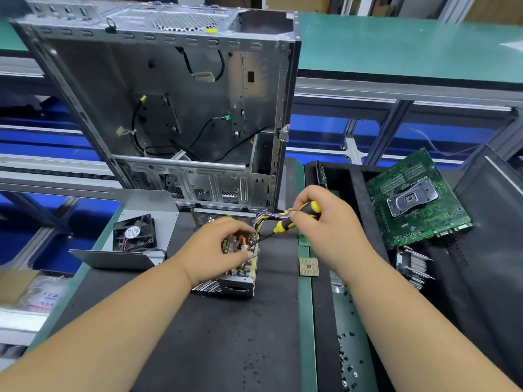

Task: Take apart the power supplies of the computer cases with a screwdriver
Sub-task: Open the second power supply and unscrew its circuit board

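no readable brand; fan (135, 232) sticker and bag (42, 294) print too blurred. opened power supply (239, 274) sits on black mat (220, 343) just in front of upright empty computer case (169, 108). left hand (223, 247) grips the board inside the power supply. right hand (325, 222) grips yellow-black screwdriver (285, 223), tip down in the components beside the wire bundle (271, 217). cpu chip (308, 266) right of power supply, motherboard (416, 199) and heatsink (411, 267) further right, loose screws (346, 360) near right. fan on metal cover (124, 258) to the left.
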Action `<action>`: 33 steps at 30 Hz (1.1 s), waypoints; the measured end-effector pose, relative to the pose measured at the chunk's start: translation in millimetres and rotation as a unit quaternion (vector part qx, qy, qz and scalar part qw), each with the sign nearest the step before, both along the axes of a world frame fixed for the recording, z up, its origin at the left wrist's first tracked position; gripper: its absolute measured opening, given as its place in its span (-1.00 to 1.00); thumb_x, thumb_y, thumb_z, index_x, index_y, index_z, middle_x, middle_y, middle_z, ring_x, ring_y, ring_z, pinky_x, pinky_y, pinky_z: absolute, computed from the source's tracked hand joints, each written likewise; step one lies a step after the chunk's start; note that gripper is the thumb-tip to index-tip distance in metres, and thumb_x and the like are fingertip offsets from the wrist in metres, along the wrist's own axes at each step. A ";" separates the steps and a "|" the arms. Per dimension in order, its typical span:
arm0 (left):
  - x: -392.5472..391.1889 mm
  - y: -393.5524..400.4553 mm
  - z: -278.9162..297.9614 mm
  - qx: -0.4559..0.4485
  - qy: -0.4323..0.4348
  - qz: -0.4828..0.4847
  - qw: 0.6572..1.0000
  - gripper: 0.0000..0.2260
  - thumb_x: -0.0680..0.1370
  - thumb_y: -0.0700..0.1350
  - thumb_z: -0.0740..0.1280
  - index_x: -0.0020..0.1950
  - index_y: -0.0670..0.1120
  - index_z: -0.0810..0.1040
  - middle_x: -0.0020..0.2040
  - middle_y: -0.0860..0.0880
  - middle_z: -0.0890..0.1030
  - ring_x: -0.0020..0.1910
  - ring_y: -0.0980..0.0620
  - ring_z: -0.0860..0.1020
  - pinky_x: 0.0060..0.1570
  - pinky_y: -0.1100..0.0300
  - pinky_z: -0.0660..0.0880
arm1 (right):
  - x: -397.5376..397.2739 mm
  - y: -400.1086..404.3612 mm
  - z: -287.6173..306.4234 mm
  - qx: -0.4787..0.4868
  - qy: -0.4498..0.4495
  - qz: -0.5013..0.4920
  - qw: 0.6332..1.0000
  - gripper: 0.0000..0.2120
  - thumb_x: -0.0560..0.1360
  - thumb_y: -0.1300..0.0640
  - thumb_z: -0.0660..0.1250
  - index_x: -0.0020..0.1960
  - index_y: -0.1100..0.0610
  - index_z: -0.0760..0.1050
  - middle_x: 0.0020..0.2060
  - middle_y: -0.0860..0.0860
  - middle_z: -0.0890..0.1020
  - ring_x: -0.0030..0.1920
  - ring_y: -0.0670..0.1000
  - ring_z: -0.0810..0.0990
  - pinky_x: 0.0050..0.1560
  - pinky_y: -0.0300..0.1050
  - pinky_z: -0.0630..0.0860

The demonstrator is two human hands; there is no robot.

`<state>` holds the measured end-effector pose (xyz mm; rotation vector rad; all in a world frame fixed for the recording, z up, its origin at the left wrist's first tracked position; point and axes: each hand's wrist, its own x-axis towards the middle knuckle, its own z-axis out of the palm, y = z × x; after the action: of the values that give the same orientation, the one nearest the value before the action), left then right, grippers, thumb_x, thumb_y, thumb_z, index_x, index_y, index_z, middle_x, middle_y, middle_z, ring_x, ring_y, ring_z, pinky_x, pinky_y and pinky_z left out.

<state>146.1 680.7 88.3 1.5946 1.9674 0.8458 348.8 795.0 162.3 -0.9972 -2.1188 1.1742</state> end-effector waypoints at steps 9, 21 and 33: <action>-2.6 2.1 12.9 0.017 -0.094 0.069 0.993 -0.79 0.48 -0.11 0.51 -0.17 0.22 0.62 -0.23 0.23 0.64 -0.30 0.27 0.56 -0.22 0.37 0.47 | -9.3 -5.4 16.8 -0.017 0.048 -0.039 0.998 -0.84 0.50 0.21 0.35 -0.20 -0.01 0.48 -0.40 -0.07 0.57 -0.40 -0.09 0.36 -0.41 -0.28 0.31; 15.9 6.5 14.8 0.050 -0.069 -0.074 0.994 -0.84 0.57 -0.12 0.40 0.08 0.11 0.70 -0.11 0.21 0.57 -0.07 0.27 0.50 -0.08 0.47 0.34 | 7.2 -36.4 23.0 0.033 0.092 -0.225 0.969 -0.87 0.51 0.21 0.36 -0.16 0.04 0.49 -0.48 -0.20 0.48 -0.49 -0.16 0.29 -0.50 -0.39 0.23; 155.2 37.9 -9.7 -0.006 -0.054 -0.125 0.991 -0.88 0.53 0.01 0.42 -0.17 0.06 0.53 -0.31 0.14 0.53 -0.19 0.18 0.48 -0.18 0.22 0.45 | 88.6 -38.8 13.5 0.011 0.115 -0.296 0.948 -0.92 0.46 0.13 0.34 -0.17 -0.02 0.48 -0.42 -0.18 0.57 -0.45 -0.10 0.35 -0.44 -0.31 0.32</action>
<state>301.3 718.6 78.6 1.7059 1.6542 0.7987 437.4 756.2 175.8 -1.2944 -1.4891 0.9031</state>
